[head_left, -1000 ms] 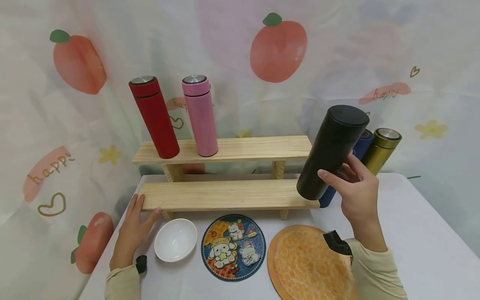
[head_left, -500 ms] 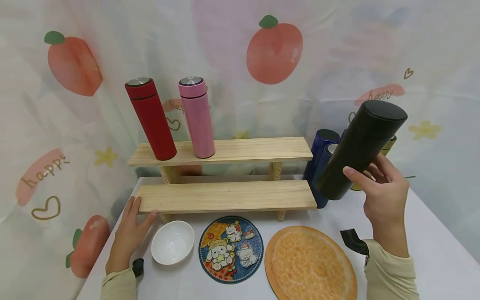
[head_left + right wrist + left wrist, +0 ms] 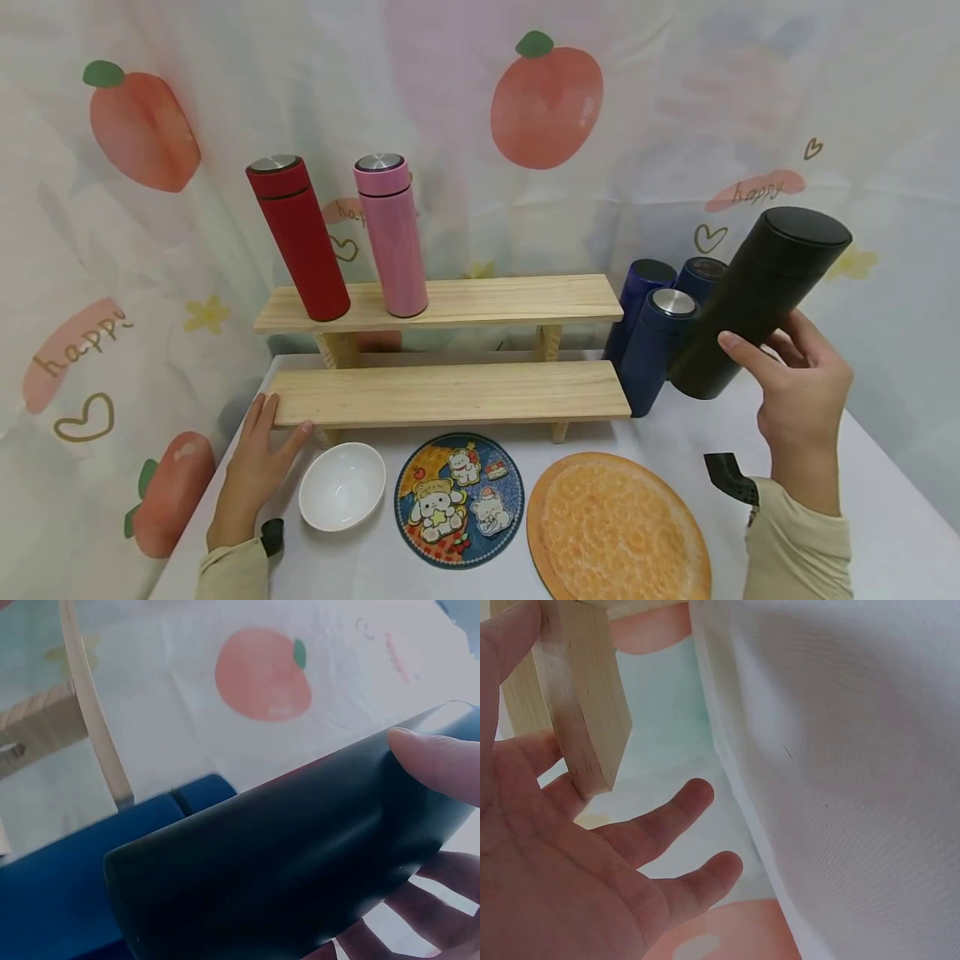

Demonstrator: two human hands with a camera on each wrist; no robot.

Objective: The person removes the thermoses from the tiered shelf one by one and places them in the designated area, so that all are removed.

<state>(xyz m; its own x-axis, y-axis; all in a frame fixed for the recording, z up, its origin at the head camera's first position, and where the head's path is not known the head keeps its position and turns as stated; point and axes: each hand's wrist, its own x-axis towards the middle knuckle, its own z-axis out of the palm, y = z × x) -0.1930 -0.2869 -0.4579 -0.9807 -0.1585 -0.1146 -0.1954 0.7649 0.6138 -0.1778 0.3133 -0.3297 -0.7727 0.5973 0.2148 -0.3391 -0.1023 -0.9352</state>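
Note:
My right hand (image 3: 806,396) grips a black thermos bottle (image 3: 757,304) round its side, holding it tilted with the top leaning right. In the right wrist view the bottle (image 3: 277,847) lies between the thumb and the fingers. Just left of it stand several blue thermos bottles (image 3: 649,358) beside the shelf's right end. With thumb and fingers, my left hand (image 3: 251,475) holds the left end of the lower board of a two-tier wooden shelf (image 3: 450,393); the left wrist view shows the board end (image 3: 585,705) between them, the other fingers spread.
A red thermos (image 3: 300,242) and a pink thermos (image 3: 393,242) stand on the upper board. In front of the shelf lie a white bowl (image 3: 342,487), a round cartoon mat (image 3: 459,500) and a round bread-patterned mat (image 3: 618,525). A printed cloth (image 3: 450,83) hangs behind.
My right hand has moved right with the black thermos, tilting it further. The blue bottles come into view, and the gold bottle is now hidden behind the black one. My left hand stays on the shelf.

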